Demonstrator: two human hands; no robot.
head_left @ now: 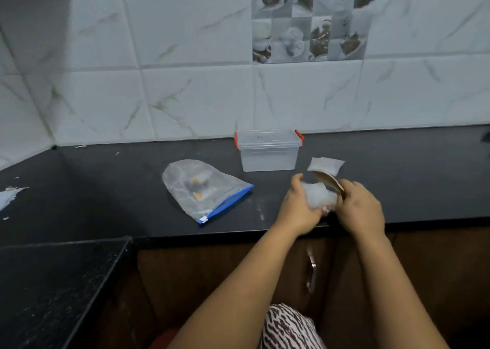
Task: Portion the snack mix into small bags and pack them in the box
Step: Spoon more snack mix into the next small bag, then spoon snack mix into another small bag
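While the left hand (298, 202) grips a small clear bag (319, 197) near the counter's (106, 189) front edge, the right hand (360, 208) holds a spoon (330, 183) tipped at its mouth; keep that mouth wide and pour slowly; the zip bag of snack mix (204, 189) lies left, the lidded box (269, 149) behind, spare small bags (326, 166) beside it.

A black surface (106, 189) runs along a wall of white marbled tiles (185, 57), one patch printed with cups (310, 22). Below sits a brown cabinet door (212, 282) with a metal handle (311, 271). White scraps (10, 192) lie far left.
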